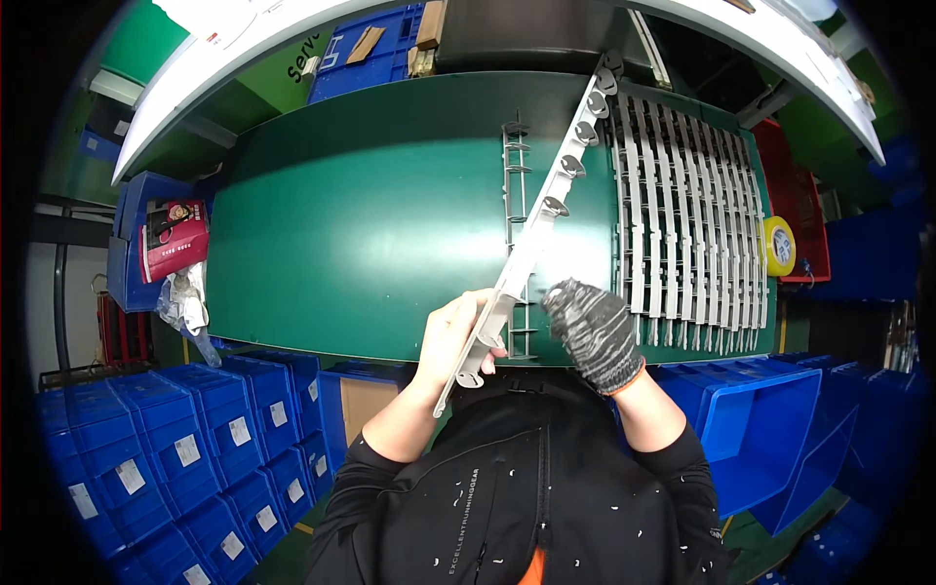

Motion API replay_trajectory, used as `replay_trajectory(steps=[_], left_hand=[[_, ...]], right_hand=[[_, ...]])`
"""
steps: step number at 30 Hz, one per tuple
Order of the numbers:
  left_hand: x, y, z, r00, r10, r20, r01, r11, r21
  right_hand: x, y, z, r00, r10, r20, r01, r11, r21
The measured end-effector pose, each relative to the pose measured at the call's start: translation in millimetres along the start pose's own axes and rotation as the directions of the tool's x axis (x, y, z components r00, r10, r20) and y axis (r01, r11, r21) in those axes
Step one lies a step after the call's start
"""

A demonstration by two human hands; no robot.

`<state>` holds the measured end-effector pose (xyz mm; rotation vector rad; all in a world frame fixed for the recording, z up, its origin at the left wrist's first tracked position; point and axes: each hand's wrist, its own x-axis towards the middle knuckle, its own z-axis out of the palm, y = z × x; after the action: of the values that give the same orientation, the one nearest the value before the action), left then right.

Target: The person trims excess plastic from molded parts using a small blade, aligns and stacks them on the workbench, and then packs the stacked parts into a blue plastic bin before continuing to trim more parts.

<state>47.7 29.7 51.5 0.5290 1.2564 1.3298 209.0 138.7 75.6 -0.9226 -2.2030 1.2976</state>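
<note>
My bare left hand [456, 336] grips the near end of a long grey plastic strip [546, 214] with round lugs along one edge; the strip slants up and to the right over the green table [370, 205]. My right hand [590, 331], in a grey knitted glove, sits just right of the strip near its lower part, fingers curled toward it; I cannot tell whether it touches. Under the strip a second grey strip [515, 185] lies flat on the table. A row of several similar strips [687, 234] lies side by side on the table's right half.
A yellow tape roll [779, 246] sits at the table's right edge beside a red crate [804, 210]. Blue bins [166, 448] are stacked at lower left, another blue bin [760, 429] at lower right. A red packet [175, 239] lies in a bin at left.
</note>
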Motion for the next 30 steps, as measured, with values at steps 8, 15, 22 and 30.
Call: replay_trajectory(steps=[8,15,22,30], left_hand=[[12,-1,-13,0.992,-0.036,-0.120,0.024,0.995,-0.098],[25,-2,-27,0.984,-0.061,-0.166,0.029,0.982,-0.188],[49,-47,-84,0.956,-0.075,-0.285,0.064,0.997,-0.049],[65,-97,-100,0.965,-0.117,-0.236,0.144,0.984,0.104]], right_hand=[[4,5,32,0.987,-0.102,0.127,0.130,0.964,-0.230],[23,9,36,1.000,-0.015,0.004,0.015,0.997,-0.079],[76,80,62,0.969,0.245,0.036,-0.180,0.794,-0.580],[91,75,78,0.932,0.350,0.093,-0.183,0.679,-0.711]])
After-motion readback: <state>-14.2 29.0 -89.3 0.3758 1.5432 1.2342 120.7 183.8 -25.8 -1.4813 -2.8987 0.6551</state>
